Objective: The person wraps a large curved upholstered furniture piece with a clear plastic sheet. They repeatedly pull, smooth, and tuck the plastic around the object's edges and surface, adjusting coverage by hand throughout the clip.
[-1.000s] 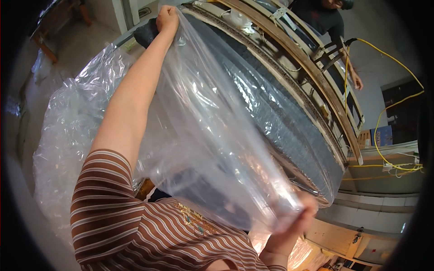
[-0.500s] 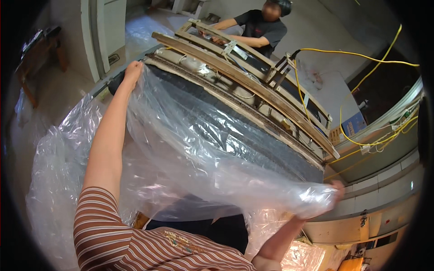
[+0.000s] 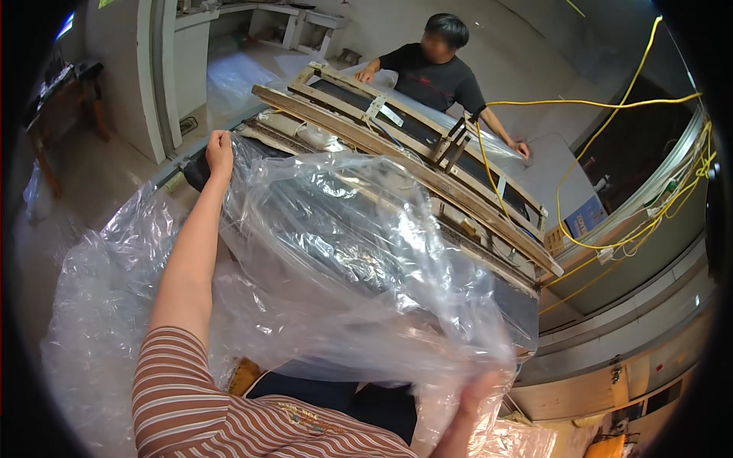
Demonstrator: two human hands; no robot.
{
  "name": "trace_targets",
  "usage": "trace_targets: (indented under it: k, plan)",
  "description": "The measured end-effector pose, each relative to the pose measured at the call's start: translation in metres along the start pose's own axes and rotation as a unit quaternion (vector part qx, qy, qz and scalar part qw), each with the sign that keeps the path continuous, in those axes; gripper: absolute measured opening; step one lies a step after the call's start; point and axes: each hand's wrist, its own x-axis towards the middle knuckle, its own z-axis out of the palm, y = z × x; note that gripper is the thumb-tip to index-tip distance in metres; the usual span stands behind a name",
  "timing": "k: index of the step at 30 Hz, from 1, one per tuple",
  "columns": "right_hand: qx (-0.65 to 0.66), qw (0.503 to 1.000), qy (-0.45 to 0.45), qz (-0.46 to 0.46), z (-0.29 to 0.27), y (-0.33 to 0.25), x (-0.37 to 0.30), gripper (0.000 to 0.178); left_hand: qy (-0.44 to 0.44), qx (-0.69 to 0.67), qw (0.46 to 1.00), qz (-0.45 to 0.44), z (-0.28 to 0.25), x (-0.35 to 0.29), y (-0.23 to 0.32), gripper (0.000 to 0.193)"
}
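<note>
A large clear plastic sheet [image 3: 336, 244] spreads crumpled and billowing over the dark grey panel [image 3: 513, 305] before me. At the panel's far left corner, my left hand [image 3: 219, 155] is closed on the sheet's edge with the arm stretched out. My right hand [image 3: 479, 389] is low and close to my body at the right, smeared by motion. The sheet's right end runs down to that hand and appears gripped in it, though single fingers do not show. More of the sheet lies bunched at my left.
Beyond the panel lies a long wooden frame [image 3: 412, 149] with metal brackets. A person in a dark shirt [image 3: 439, 84] stands behind it, arms spread over another plastic film. A yellow cable [image 3: 565, 187] hangs at the right near a blue box [image 3: 586, 217]. A wall [image 3: 149, 91] stands far left.
My right hand has swung down and inward, bringing the sheet's right end with it; the sheet billows higher. My left hand is slightly lower. The other person has straightened and spread both arms.
</note>
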Motion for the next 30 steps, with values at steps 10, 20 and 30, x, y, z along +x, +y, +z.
trace_targets:
  k: [10, 20, 30]
  plan:
    - [-0.496, 0.823, 0.265, 0.082, -0.523, -0.057, 0.168, 0.043, -0.277, -0.107, 0.954, 0.037, 0.055, -0.097, 0.062, 0.017]
    - [-0.479, 0.813, 0.019, -0.331, -0.172, -0.108, 0.114, 0.044, -0.146, 0.079, 0.976, 0.142, 0.034, -0.096, 0.071, 0.021]
    - [0.076, 0.979, -0.123, 0.143, -0.103, -0.039, 0.12, 0.042, -0.179, 0.373, 0.883, 0.222, -0.086, 0.026, -0.022, 0.036]
